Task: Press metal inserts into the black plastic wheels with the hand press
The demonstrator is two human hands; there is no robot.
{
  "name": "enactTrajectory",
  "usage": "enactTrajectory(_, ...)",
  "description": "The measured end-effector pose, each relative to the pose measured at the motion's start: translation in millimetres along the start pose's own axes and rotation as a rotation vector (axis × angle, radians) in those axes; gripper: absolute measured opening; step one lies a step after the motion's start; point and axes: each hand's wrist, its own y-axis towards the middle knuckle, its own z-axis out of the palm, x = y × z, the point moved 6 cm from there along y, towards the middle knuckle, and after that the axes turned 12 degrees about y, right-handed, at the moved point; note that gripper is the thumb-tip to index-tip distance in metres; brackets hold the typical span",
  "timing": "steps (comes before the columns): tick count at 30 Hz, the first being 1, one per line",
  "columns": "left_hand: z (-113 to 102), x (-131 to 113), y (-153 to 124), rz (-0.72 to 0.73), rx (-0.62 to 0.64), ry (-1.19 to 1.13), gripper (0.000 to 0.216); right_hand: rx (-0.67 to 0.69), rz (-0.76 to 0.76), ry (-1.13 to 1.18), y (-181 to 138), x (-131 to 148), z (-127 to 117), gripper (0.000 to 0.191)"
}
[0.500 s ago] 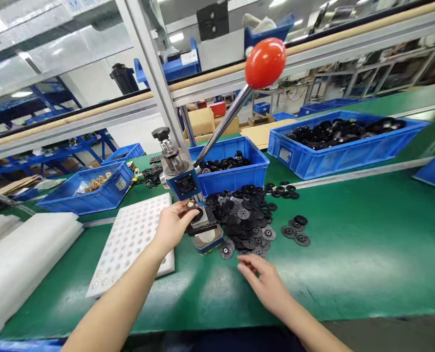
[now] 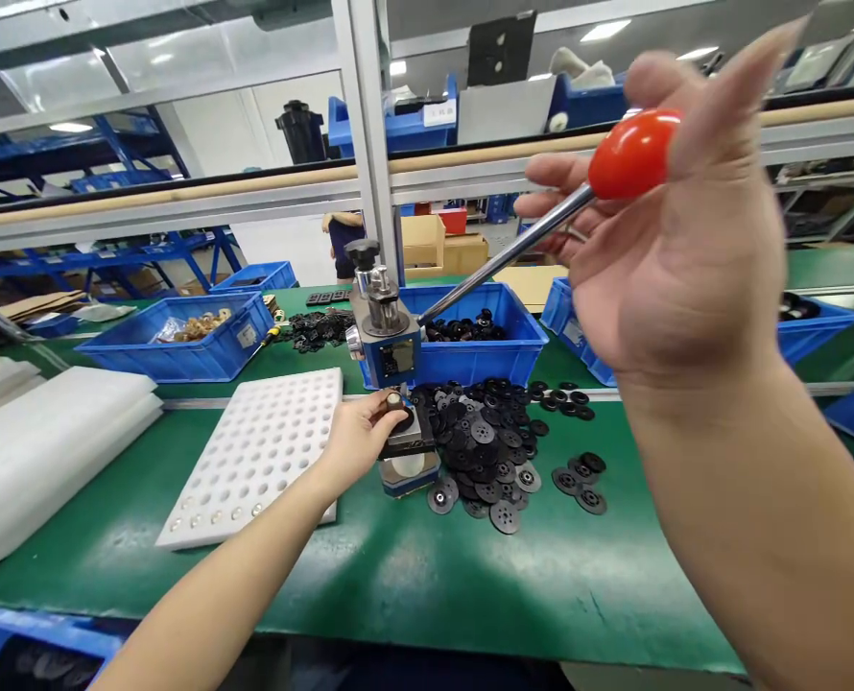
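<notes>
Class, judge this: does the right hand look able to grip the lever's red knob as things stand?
Probably yes: the right hand is open around the red knob, with nothing visible blocking its closing; whether it touches cannot be told.

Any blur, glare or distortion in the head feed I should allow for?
In the head view, the right hand looms near the lens, its upper fingertips soft; same view, highlights on the red knob, pale sheen and soft shadows on the green table, ceiling lights near white; head view again, wide-angle stretch towards the edges.
</notes>
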Motion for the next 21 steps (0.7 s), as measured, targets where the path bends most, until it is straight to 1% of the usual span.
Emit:
enactTrajectory(2,1,0,0,0.024,-0.017,0.038,0.020,0.038,-0.148,-0.005,0,15,7,0.035)
enactTrajectory(4,2,1,0,0.034,-0.036,0.064,0.019,0.067,-0.302,-0.036,-10,23,8,0.020)
enactTrajectory(6,4,3,0,0.032,-0.051,0.076,0.018,0.050,-0.390,-0.068,-23,24,3,0.017)
enactTrajectory(8,5,4,1,0.029,-0.064,0.078,0.017,0.000,-0.449,-0.115,-37,23,-4,0.020)
enactTrajectory(13,6,0,1,0.044,-0.093,0.105,0.012,-0.152,-0.521,-0.204,-64,16,-23,0.025)
enactTrajectory(16,5,-4,-1,0.056,-0.141,0.168,0.010,-0.226,-0.569,-0.210,-76,12,-34,0.021)
enactTrajectory(18,5,-6,-2,0.063,-0.167,0.208,0.010,-0.300,-0.600,-0.238,-85,10,-39,0.019)
enactTrajectory(19,6,-6,-2,0.065,-0.175,0.219,0.010,-0.344,-0.582,-0.272,-89,9,-41,0.018)
enactTrajectory(21,7,-6,-3,0.064,-0.178,0.226,0.009,-0.366,-0.478,-0.374,-95,4,-39,0.018)
